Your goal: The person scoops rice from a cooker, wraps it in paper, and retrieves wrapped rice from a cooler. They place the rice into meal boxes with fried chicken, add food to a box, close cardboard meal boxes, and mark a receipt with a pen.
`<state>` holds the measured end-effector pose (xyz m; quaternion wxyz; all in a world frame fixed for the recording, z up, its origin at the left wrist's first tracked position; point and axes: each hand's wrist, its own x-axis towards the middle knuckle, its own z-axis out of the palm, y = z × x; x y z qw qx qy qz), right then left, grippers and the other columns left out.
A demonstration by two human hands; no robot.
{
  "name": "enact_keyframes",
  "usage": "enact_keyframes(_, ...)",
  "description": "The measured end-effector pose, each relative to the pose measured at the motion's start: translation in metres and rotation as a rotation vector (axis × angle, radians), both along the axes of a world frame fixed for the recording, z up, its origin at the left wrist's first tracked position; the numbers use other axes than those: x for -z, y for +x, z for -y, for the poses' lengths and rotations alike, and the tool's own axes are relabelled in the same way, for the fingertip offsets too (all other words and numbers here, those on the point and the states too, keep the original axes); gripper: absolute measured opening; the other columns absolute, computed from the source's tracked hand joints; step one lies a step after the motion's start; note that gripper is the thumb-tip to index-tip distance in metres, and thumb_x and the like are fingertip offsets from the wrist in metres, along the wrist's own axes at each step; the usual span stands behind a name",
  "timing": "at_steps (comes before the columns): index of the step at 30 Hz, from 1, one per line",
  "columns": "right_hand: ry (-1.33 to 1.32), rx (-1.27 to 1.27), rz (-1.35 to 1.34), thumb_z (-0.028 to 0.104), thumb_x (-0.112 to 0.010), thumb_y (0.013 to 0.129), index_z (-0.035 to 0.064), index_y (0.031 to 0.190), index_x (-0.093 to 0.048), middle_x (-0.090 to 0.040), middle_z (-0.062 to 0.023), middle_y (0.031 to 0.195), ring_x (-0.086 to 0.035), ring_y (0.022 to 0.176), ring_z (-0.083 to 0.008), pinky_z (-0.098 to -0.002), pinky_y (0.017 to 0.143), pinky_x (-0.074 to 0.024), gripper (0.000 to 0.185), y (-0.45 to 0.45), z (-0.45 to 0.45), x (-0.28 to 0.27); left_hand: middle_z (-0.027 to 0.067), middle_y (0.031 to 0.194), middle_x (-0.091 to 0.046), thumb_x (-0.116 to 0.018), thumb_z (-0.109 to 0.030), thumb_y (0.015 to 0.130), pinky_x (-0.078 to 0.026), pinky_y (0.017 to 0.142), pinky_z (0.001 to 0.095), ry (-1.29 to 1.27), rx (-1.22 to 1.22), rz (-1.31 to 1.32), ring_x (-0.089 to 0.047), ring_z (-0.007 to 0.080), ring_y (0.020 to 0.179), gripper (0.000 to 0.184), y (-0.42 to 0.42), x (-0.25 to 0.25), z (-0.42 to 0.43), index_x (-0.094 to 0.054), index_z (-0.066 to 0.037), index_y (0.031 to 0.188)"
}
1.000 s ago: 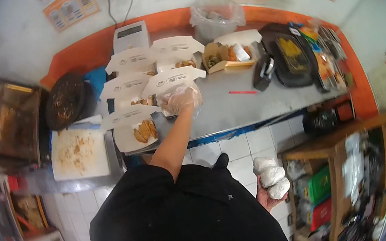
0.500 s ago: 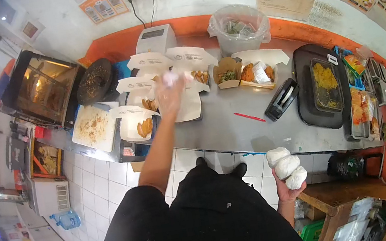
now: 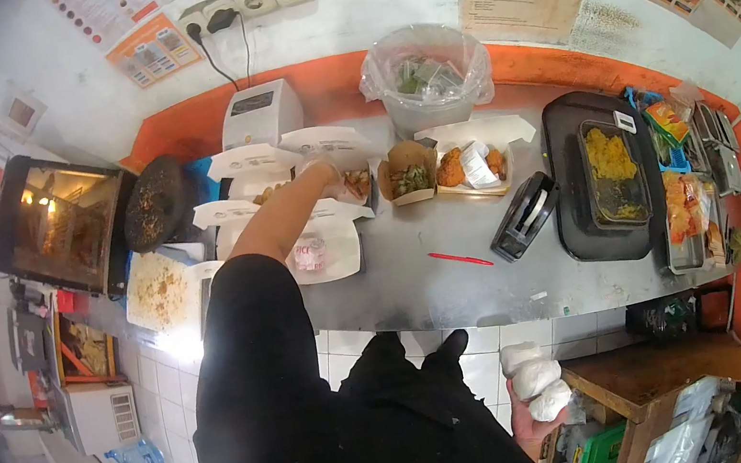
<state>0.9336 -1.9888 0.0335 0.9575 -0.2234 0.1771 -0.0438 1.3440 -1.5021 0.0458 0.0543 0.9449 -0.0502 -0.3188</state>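
My left hand (image 3: 318, 170) reaches over the back row of open white takeaway boxes, touching or just above the one with browned food pieces (image 3: 355, 182). Its fingers are blurred and partly hidden, so their grip does not show. Below my forearm, a white packet with red print (image 3: 309, 253) lies in the front open box (image 3: 343, 257). Low on the right, my right hand (image 3: 527, 422) is wrapped round several round white wrapped bundles (image 3: 536, 377), held beyond the counter's front edge.
A kraft box with greens (image 3: 409, 172) and a white box with fried food (image 3: 453, 189) stand mid-counter. Nearby are a red pen (image 3: 460, 259), a tape dispenser (image 3: 525, 215), a black tray (image 3: 574, 233) and a lined bin (image 3: 431, 110). A wooden cabinet (image 3: 663, 366) stands lower right.
My left hand has moved from above the boxes to the back row; the pinkish-white thing seen at it before is not visible there now. My right hand still holds the white bundles. The view has shifted.
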Motion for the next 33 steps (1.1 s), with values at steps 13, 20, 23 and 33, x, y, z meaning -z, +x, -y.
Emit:
enact_keyframes(13,0.149,-0.006,-0.003,0.049,-0.079,0.065,0.0174,0.146,-0.038,-0.033,-0.0105,0.154,-0.027,0.143,-0.0374,-0.0701,0.108,-0.0264,0.096,0.007,-0.020,0.032,0.0152,0.126,-0.060,-0.063,-0.028,0.087,-0.049,0.093,0.0385,0.025,0.069,-0.087,-0.062,0.0285,0.111,0.052,0.004,0.012,-0.036,-0.054,-0.001,0.130)
enact_keyframes(20,0.089,-0.089,-0.052,0.053,-0.078,0.063,0.0195,0.145,-0.039,-0.034,-0.0090,0.153,-0.029,0.142,-0.0373,-0.0701,0.107,-0.0289,0.097,0.023,-0.021,0.027,0.0144,0.129,-0.058,-0.060,-0.026,0.090,-0.049,0.094,0.0383,0.186,0.133,-0.160,-0.062,0.0279,0.111,0.046,0.012,-0.019,-0.027,-0.055,-0.002,0.129)
enact_keyframes(23,0.099,-0.173,0.014,0.053,-0.077,0.064,0.0177,0.145,-0.039,-0.035,-0.0102,0.153,-0.029,0.142,-0.0375,-0.0692,0.108,-0.0295,0.096,0.032,-0.022,0.024,0.0141,0.130,-0.057,-0.058,-0.024,0.091,-0.049,0.094,0.0382,0.303,0.164,-0.132,-0.061,0.0277,0.112,0.044,0.010,-0.052,-0.016,-0.055,-0.002,0.129)
enact_keyframes(33,0.298,-0.589,0.102,0.057,-0.083,0.053,0.0144,0.148,-0.032,-0.031,-0.0118,0.154,-0.027,0.143,-0.0377,-0.0708,0.109,-0.0244,0.116,0.117,-0.070,0.015,0.0166,0.144,-0.048,-0.062,-0.029,0.094,-0.034,0.111,0.0353,-0.979,0.006,0.071,-0.046,0.0250,0.132,0.074,-0.197,-0.059,0.131,-0.024,-0.005,0.153)
